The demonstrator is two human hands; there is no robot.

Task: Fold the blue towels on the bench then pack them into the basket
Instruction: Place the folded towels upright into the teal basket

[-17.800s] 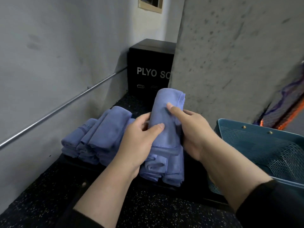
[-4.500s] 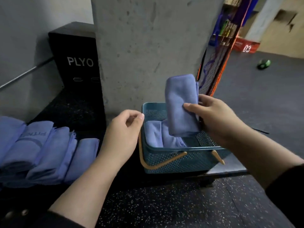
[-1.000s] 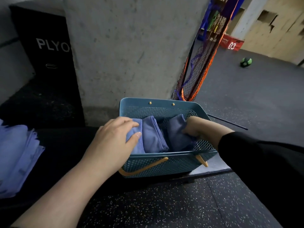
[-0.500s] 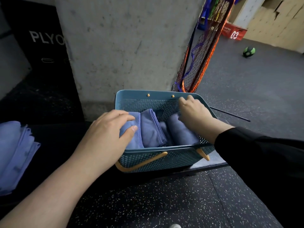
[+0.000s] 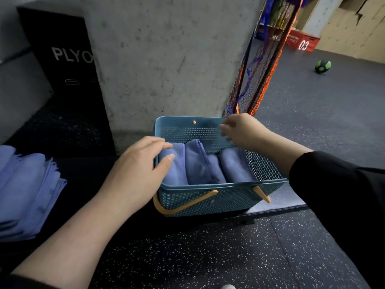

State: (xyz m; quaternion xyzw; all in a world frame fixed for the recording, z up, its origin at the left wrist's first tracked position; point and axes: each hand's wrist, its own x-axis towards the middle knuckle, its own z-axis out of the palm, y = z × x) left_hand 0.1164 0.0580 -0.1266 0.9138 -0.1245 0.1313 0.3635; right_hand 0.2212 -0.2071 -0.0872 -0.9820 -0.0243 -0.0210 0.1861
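Note:
A teal mesh basket (image 5: 210, 198) with orange handles stands on the dark bench and holds several folded blue towels (image 5: 198, 163) set upright side by side. My left hand (image 5: 135, 172) rests over the basket's left rim, fingers straight, touching the leftmost towel. My right hand (image 5: 241, 130) hovers above the basket's back right corner with loosely bent fingers, holding nothing. More folded blue towels (image 5: 25, 192) lie stacked on the bench at the far left.
A concrete pillar (image 5: 166, 59) rises right behind the basket. A black plyo box (image 5: 62, 65) stands at the back left. An orange and blue net (image 5: 260, 65) hangs to the right of the pillar. A green ball (image 5: 323, 66) lies on the far floor.
My right hand has let go of the towel it pushed into the basket's right side and has risen up and back out of the basket. My left hand stays on the leftmost towel.

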